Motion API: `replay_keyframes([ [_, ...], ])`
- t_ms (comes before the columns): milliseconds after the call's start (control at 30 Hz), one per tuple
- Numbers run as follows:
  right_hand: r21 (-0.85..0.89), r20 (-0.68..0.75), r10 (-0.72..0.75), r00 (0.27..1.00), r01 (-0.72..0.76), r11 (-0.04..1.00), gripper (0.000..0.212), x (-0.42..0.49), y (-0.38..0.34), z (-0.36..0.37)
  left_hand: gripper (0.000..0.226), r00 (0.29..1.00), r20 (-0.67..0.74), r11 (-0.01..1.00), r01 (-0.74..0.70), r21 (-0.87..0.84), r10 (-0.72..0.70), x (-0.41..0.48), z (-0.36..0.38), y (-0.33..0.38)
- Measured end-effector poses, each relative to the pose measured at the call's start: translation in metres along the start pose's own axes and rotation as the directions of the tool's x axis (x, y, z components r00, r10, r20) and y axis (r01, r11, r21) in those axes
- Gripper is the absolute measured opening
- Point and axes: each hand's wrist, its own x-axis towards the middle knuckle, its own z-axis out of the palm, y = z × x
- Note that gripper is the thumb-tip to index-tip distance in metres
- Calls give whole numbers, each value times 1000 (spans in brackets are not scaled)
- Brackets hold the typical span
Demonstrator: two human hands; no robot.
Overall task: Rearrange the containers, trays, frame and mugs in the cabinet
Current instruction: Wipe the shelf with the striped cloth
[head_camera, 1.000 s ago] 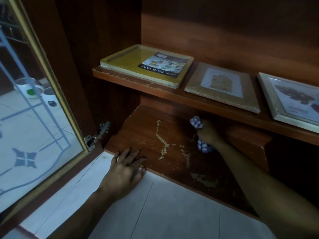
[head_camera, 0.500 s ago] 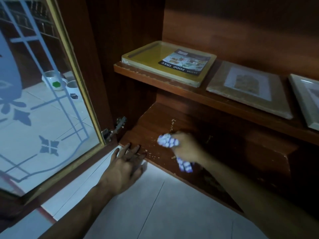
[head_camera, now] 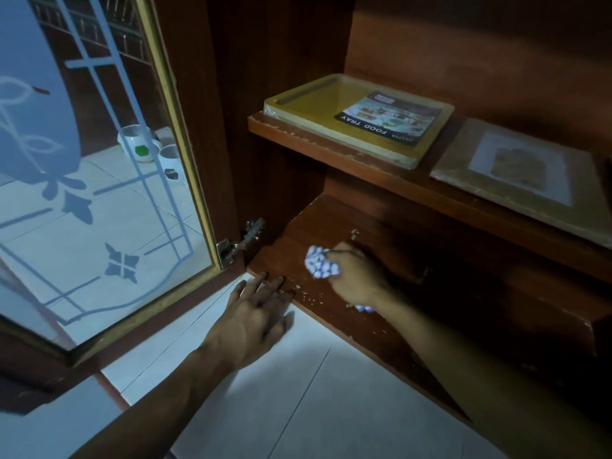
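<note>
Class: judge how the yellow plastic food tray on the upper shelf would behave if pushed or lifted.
The yellow plastic food tray looks flat and shallow-rimmed, so probably stiff and light for its size. Its shiny wrapping may let it slide easily on the wooden shelf and slip in fingers. Lying flat, it should not tip or roll.

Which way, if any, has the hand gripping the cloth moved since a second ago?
Yes. The right hand with its checked cloth came forward and leftward across the bottom shelf, from the back towards the front edge.

Yellow tray (head_camera: 318, 107) label: "FOOD TRAY".
</note>
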Motion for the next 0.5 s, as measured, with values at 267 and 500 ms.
replay_keyframes([
  [267,118,-231,167,959,-143,983,18,54,13,-37,71,999,25,995,31,-92,-29,13,-3,4],
  [500,-14,-148,171,974,-175,985,25,68,19,-16,57,1000,-10,996,20,-86,-20,21,5,10],
])
